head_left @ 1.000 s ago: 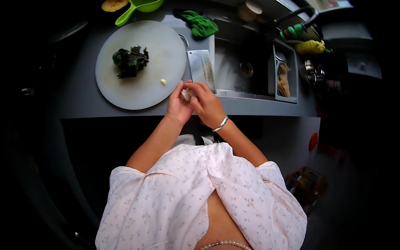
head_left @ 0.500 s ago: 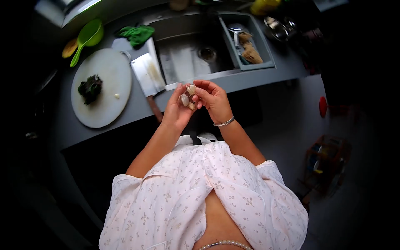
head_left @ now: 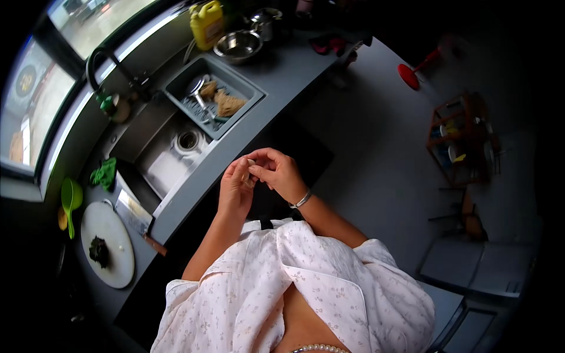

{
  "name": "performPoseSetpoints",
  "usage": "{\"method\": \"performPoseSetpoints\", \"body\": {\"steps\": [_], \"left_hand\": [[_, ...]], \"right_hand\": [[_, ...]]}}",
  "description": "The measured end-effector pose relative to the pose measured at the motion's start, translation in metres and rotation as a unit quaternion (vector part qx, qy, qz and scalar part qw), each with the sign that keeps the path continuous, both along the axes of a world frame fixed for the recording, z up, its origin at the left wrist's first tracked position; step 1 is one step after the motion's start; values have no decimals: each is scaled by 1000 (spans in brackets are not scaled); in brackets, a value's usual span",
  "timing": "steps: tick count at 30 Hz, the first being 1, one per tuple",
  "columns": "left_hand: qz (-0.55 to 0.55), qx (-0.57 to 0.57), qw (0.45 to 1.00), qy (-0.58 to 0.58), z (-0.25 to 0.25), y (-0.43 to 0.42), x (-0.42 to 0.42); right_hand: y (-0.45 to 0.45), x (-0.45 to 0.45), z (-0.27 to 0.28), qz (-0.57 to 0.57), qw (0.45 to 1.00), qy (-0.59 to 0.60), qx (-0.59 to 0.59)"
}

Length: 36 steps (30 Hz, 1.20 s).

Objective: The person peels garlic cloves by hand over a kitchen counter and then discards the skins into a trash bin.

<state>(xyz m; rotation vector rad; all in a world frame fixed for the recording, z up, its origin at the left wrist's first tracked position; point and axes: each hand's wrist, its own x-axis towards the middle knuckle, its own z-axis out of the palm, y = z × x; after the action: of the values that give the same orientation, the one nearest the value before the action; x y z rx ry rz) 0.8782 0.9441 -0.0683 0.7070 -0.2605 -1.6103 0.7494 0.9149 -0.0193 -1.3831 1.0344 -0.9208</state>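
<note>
I have the left hand (head_left: pixel 234 183) curled around pale garlic (head_left: pixel 249 181), held in front of the body near the counter edge, and the right hand (head_left: pixel 282 176) closed on it at the fingertips. Beyond, I see a grey tray (head_left: pixel 242 116) beside the sink (head_left: pixel 160 169), holding a metal utensil (head_left: pixel 200 97) and tan scrubbers (head_left: pixel 228 105). A steel bowl (head_left: pixel 238 43) sits near the tray, next to a yellow jug (head_left: pixel 207 28); I can't tell what the jug contains. Dark leaves (head_left: pixel 99 252) lie on the round board (head_left: pixel 119 226), near a cleaver (head_left: pixel 133 213)
</note>
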Motion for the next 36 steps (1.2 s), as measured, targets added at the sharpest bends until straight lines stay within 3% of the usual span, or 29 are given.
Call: {"method": "performPoseSetpoints", "body": {"steps": [5, 11, 16, 29, 36], "left_hand": [[-101, -15, 995, 4, 16, -41, -35], [-110, 31, 993, 9, -16, -107, -50], [-98, 74, 992, 30, 6, -179, -54], [-119, 112, 984, 78, -2, -292, -44], [-9, 138, 982, 127, -10, -306, -44]], "right_hand": [[-28, -37, -16, -31, 988, -131, 79], [-88, -61, -28, -55, 958, -228, 162], [-163, -73, -21, -54, 919, -297, 253], [-285, -68, -27, -39, 901, -324, 287], [-337, -67, -35, 17, 876, -343, 339]]}}
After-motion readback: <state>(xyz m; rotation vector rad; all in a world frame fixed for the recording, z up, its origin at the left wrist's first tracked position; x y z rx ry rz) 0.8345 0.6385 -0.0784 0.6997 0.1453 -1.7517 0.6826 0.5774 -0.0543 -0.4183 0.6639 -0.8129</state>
